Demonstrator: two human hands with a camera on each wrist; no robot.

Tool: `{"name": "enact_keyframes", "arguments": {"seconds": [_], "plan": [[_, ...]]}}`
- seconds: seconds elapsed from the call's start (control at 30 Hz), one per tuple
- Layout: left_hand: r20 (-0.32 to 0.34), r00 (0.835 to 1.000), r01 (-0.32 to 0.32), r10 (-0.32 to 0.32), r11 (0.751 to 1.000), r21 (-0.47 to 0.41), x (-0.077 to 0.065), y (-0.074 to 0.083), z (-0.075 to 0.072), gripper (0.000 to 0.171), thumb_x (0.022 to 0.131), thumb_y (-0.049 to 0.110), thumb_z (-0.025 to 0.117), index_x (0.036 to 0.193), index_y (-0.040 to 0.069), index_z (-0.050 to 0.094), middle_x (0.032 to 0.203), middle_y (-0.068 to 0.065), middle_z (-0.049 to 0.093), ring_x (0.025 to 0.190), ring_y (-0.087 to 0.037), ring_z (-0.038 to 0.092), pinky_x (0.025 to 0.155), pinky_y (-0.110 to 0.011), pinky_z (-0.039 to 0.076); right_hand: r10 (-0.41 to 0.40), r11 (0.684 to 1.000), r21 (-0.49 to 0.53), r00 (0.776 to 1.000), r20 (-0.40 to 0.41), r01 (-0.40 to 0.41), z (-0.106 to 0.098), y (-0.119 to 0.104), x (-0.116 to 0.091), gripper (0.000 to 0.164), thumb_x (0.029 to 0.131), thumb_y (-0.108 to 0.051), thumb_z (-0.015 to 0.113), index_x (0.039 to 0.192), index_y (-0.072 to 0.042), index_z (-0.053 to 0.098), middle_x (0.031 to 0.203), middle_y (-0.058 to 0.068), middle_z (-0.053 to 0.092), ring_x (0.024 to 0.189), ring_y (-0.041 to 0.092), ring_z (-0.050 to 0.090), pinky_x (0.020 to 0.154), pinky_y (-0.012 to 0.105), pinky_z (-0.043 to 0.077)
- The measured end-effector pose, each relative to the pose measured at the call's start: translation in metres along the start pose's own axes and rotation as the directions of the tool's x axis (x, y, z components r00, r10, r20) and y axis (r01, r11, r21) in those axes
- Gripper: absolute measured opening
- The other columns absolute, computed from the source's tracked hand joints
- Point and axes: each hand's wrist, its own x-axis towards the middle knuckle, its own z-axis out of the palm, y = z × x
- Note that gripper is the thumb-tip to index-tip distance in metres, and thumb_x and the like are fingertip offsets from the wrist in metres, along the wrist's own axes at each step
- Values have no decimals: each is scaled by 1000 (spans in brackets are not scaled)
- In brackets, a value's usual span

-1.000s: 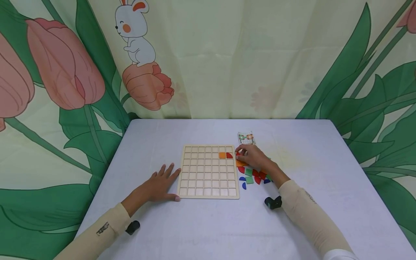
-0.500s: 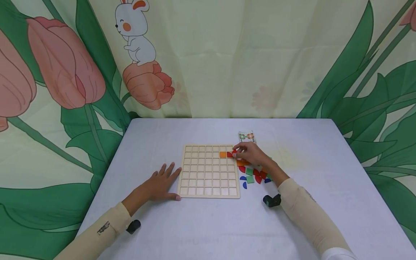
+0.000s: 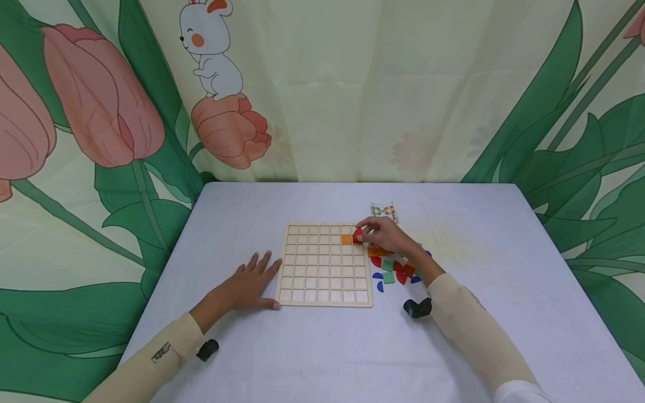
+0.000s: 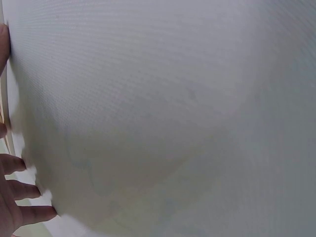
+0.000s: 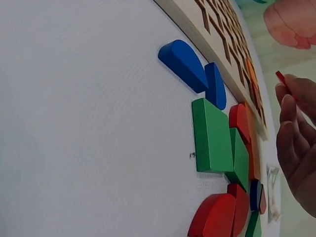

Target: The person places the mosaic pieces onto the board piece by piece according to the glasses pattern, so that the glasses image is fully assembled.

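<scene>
A pale wooden grid board (image 3: 322, 267) lies on the table, with an orange square block (image 3: 346, 239) set in one cell near its upper right. My left hand (image 3: 249, 286) is spread flat on the cloth, its thumb and fingertips at the board's left edge. Over the board's upper right corner, my right hand (image 3: 385, 234) pinches a small red block (image 5: 280, 76) between thumb and fingers. Another red block sits just right of the orange one, partly covered by the held piece and fingers. In the left wrist view only fingers (image 4: 29, 213) of the left hand appear.
Loose blocks lie right of the board: green squares (image 5: 213, 140), blue half-rounds (image 5: 185, 65), red rounded pieces (image 5: 213, 217) and an orange piece (image 3: 377, 252). A small patterned card (image 3: 384, 210) lies behind the right hand. A printed curtain (image 3: 353, 89) hangs behind the table.
My right hand has moved left with the red block, from beside the board's right edge to over its right column. My left hand has stayed in place.
</scene>
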Motion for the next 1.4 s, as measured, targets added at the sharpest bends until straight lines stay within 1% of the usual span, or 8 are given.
{"name": "enact_keyframes", "arguments": {"seconds": [0.17,0.4,0.6,0.77,0.93,1.1,1.2,1.4], "plan": [[5,1000,0,0,1000,-2,0,0,-1,112,76,79,64,161,19,23,168,-18,15,152,-49,15,111,-68,31,-42,999,2,999,9,42,5,-1,5,32,95,-12,69,126,-5,66,102,12,70,76,23,62,67,25,55],[10,1000,-2,2,1000,-3,-1,0,-1,112,77,79,64,161,19,22,168,-18,14,152,-49,14,112,-68,30,-24,999,-27,1000,17,25,16,-6,14,31,93,-16,72,123,-8,69,100,9,70,85,22,60,68,24,52],[19,1000,6,-6,1000,-9,0,0,-1,112,76,78,65,162,19,21,168,-18,13,152,-50,13,112,-68,29,-60,995,-73,997,44,63,25,-8,23,28,92,-17,75,118,-9,70,96,6,69,82,19,58,65,24,49],[20,1000,10,-10,1000,-19,1,0,0,113,76,79,65,161,20,22,168,-18,13,152,-50,13,113,-69,28,-77,990,-116,996,52,83,30,-11,26,27,90,-19,76,115,-10,71,92,5,67,78,18,56,61,25,45],[14,1000,2,-2,1000,-10,1,-2,0,113,76,80,63,162,19,22,168,-18,12,152,-50,13,113,-69,29,-60,983,-171,997,47,67,32,-18,27,26,90,-22,77,113,-12,72,92,4,65,82,19,56,67,26,46],[13,1000,-4,4,1000,-6,-1,-2,-2,113,77,80,63,161,18,22,168,-19,13,152,-50,13,112,-68,29,-41,966,-253,998,45,51,35,-22,29,24,90,-25,77,110,-14,73,92,2,66,87,19,57,74,29,47],[12,1000,-4,4,1000,-7,-1,-1,-2,113,76,80,63,161,18,22,168,-19,13,152,-50,14,112,-69,29,-29,953,-300,999,44,41,36,-26,31,23,90,-26,78,109,-14,74,93,1,68,87,19,58,76,31,48],[10,1000,-4,4,1000,3,-1,0,-3,113,77,80,62,161,17,22,168,-20,14,151,-51,15,112,-69,30,-26,937,-346,999,47,41,37,-30,34,25,89,-26,78,110,-14,76,95,2,71,88,19,59,76,32,49]]}}
